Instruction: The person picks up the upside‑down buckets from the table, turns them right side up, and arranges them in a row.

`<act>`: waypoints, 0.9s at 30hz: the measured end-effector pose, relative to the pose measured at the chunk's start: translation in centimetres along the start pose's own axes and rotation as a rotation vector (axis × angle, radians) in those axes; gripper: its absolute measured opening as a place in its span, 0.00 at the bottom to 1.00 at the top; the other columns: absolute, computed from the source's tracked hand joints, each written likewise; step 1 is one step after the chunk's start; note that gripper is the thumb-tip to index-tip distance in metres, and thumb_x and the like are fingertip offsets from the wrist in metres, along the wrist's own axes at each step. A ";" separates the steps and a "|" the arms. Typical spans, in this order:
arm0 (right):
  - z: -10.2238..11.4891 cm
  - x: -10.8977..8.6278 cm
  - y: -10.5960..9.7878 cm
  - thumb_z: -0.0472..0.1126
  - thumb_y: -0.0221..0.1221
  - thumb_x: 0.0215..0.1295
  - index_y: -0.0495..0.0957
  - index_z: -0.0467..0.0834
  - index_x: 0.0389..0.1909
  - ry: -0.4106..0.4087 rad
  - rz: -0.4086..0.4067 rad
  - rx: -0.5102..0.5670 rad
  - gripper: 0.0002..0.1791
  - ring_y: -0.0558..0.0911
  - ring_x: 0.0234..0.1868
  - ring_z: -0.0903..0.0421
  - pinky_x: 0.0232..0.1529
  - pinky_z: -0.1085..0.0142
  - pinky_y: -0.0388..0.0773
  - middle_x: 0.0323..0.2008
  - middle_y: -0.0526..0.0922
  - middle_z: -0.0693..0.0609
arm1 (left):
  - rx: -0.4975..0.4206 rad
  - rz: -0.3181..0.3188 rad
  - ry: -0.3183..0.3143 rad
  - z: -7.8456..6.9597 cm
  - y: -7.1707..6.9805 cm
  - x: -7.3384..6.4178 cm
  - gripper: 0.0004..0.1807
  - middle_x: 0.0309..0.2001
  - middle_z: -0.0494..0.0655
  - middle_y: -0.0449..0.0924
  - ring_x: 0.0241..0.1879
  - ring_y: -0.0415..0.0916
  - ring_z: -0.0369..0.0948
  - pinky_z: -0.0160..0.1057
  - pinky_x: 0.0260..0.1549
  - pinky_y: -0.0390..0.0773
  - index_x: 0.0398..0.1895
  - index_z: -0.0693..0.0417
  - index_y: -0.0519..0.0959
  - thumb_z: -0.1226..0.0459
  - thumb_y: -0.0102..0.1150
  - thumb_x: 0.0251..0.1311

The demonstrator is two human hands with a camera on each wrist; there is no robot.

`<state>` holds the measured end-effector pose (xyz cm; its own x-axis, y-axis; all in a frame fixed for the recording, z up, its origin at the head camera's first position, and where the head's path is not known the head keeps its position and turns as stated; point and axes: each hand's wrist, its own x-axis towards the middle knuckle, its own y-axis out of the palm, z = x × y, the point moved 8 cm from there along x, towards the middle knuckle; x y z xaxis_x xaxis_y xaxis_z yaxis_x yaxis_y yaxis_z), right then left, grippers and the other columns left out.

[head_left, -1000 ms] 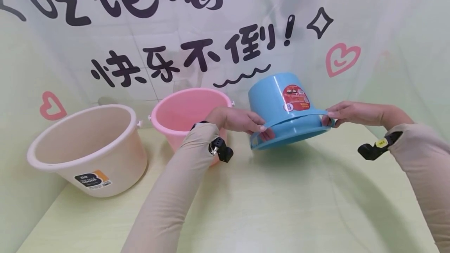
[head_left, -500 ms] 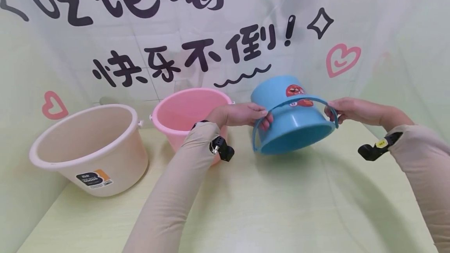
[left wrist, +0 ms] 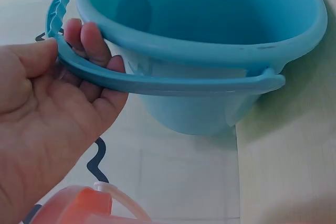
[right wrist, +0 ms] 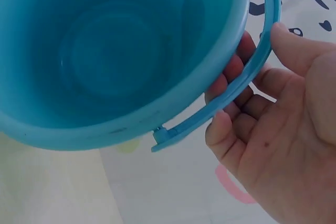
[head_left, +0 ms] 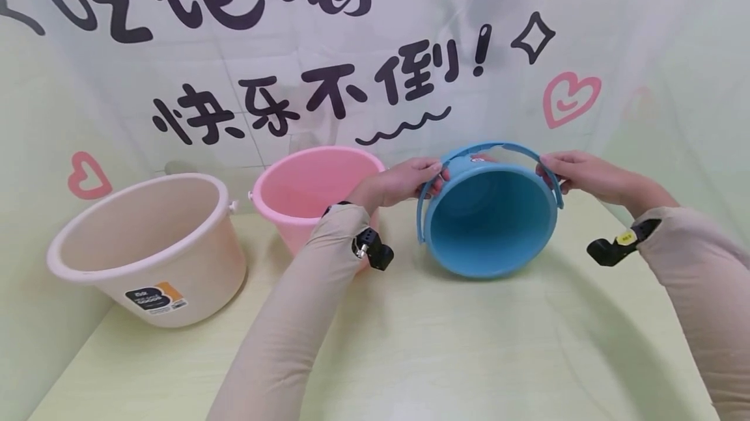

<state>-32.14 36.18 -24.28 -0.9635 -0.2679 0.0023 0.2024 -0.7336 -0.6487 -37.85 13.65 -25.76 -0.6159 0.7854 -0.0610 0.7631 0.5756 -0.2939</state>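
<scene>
A blue bucket [head_left: 492,226] is tipped on its side, its open mouth facing me in the head view. Its blue handle [head_left: 498,146] arches over the top of the rim. My left hand [head_left: 404,180] grips the handle on the left, and in the left wrist view its fingers [left wrist: 94,45] curl round behind the strip. On the other side my right hand [head_left: 577,170] holds the handle between thumb and curled fingers, as the right wrist view shows [right wrist: 273,103]. Inside the bucket only bare blue wall and base are visible. Whether its lower side touches the table cannot be told.
Left of the blue bucket a pink bucket [head_left: 281,209] stands upright, partly behind my left forearm. A larger cream bucket [head_left: 217,265] with a label stands at far left. All are on a pale table [head_left: 445,343], before a white curtain [head_left: 363,30] with black lettering.
The blue bucket has turned from nearly upside down to lying with its mouth toward me. Its handle has swung up over the rim, with both hands keeping hold.
</scene>
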 end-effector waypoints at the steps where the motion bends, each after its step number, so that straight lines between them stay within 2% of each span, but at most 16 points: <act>1: 0.2 0.1 -0.1 0.48 0.41 0.72 0.70 0.32 0.43 -0.002 -0.017 -0.011 0.20 0.74 0.36 0.49 0.35 0.61 0.76 0.34 0.76 0.42 | -0.004 -0.021 0.007 -0.1 -0.2 0.0 0.16 0.33 0.50 0.68 0.37 0.66 0.42 0.38 0.40 0.72 0.43 0.62 0.69 0.60 0.32 0.72; 9: 1.4 0.6 -1.2 0.49 0.42 0.72 0.72 0.33 0.45 -0.001 -0.105 -0.084 0.22 0.74 0.37 0.50 0.34 0.62 0.76 0.34 0.76 0.44 | 0.035 -0.168 0.047 -0.9 -1.4 -0.1 0.18 0.40 0.52 0.71 0.41 0.68 0.43 0.42 0.46 0.73 0.49 0.62 0.71 0.59 0.34 0.72; 17: 2.1 1.1 -2.1 0.51 0.43 0.71 0.72 0.33 0.46 0.020 -0.138 -0.118 0.24 0.74 0.37 0.51 0.34 0.61 0.75 0.33 0.78 0.45 | 0.063 -0.256 0.021 -1.3 -2.2 0.2 0.18 0.36 0.51 0.73 0.37 0.71 0.42 0.42 0.43 0.75 0.49 0.62 0.71 0.58 0.36 0.71; 22: 2.7 1.5 -2.5 0.51 0.44 0.70 0.73 0.33 0.45 0.021 -0.125 -0.100 0.24 0.76 0.36 0.50 0.36 0.62 0.76 0.32 0.78 0.45 | 0.075 -0.309 -0.037 -1.9 -2.8 0.3 0.19 0.34 0.50 0.75 0.35 0.72 0.41 0.38 0.39 0.76 0.49 0.61 0.72 0.57 0.37 0.71; 27: 2.6 2.1 -2.9 0.52 0.44 0.69 0.72 0.33 0.50 0.046 -0.081 -0.068 0.25 0.76 0.38 0.50 0.39 0.63 0.76 0.34 0.79 0.46 | 0.035 -0.316 -0.129 -2.2 -3.4 0.5 0.19 0.34 0.51 0.76 0.36 0.72 0.43 0.36 0.37 0.75 0.49 0.59 0.73 0.56 0.37 0.71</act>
<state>-34.27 36.11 -20.37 -0.9835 -0.1797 0.0227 0.1131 -0.7071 -0.6980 -40.36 12.61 -22.67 -0.8422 0.5330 -0.0810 0.5247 0.7760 -0.3501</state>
